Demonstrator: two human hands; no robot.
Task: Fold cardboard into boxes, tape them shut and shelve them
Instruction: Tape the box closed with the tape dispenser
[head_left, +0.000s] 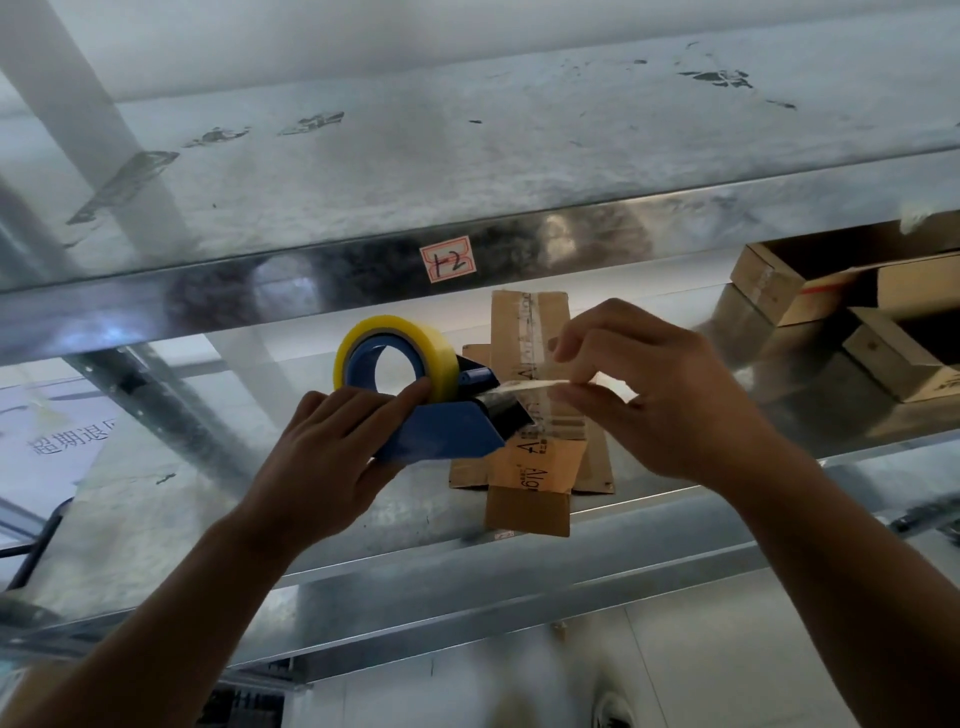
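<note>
the left hand (332, 457) wraps its fingers round the blue tape dispenser (441, 431), index fingertip up against the inside of the yellow tape roll (363, 332). from the dispenser's mouth a short clear tape strip (524, 385) runs right to the right hand (665, 395), which pinches its free end between thumb and forefinger, the other fingers loosely curled.

the flattened cardboard (535, 467) lies unfolded on the metal shelf (208, 467) just behind both hands, one flap hanging over the front lip.

risks, as i judge them: the strip is slack and slightly twisted, so it could fold onto itself or cling to the fingertips. a pull with the roll pinned by that index finger may snap or stretch the tape. the overhanging cardboard could slide off if nudged.

hard to make out: the cutter blade sits behind the black guard. the printing on the cardboard is partly covered by old tape and the hands. the boxes (779, 296) at far right are cut off by the frame, so whether they are sealed is unclear.
</note>
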